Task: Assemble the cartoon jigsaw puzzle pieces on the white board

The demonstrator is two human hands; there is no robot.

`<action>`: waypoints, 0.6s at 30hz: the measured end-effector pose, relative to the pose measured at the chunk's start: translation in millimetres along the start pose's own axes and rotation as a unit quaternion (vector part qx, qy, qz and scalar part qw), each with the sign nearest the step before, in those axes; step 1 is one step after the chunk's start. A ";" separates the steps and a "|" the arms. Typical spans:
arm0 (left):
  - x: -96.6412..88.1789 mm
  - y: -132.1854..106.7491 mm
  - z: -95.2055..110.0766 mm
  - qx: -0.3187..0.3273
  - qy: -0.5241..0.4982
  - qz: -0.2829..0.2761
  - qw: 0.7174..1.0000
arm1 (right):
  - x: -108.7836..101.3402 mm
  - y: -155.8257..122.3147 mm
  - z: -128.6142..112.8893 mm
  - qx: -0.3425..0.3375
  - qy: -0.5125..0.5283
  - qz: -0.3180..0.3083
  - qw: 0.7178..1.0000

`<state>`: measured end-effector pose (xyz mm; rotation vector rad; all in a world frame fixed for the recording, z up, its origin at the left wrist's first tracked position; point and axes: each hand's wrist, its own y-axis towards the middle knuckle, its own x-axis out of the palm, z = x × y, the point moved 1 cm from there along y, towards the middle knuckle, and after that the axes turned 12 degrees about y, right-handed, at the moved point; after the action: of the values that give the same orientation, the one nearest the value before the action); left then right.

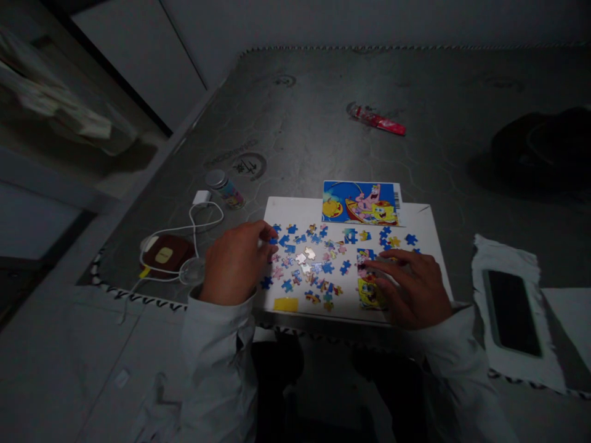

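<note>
Jigsaw pieces (305, 267), blue and pink, loose on white board (286, 212); left hand (237, 263) curled, fingertips at one blue piece (274, 241), grip unclear; right hand (409, 289) spread over joined SpongeBob section (369, 290).

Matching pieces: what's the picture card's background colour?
The picture card is mostly blue in the head view.
</note>
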<state>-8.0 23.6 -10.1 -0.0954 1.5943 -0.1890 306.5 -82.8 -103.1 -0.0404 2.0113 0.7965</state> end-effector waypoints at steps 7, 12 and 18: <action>1.6 0.5 -1.8 -0.002 -0.005 0.002 1.000 | -0.1 3.3 -1.5 -0.017 -0.014 -0.004 1.000; 1.0 0.9 -1.1 -0.009 0.001 -0.004 1.000 | -0.1 5.3 -2.5 -0.020 -0.013 -0.004 1.000; -1.5 -1.2 -1.1 -0.009 0.003 -0.007 1.000 | 0.5 3.3 -0.7 -0.022 -0.014 0.002 1.000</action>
<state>-9.1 22.8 -8.4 -0.1191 1.6013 -0.1857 304.7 -80.4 -101.6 -0.0510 1.9684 0.8405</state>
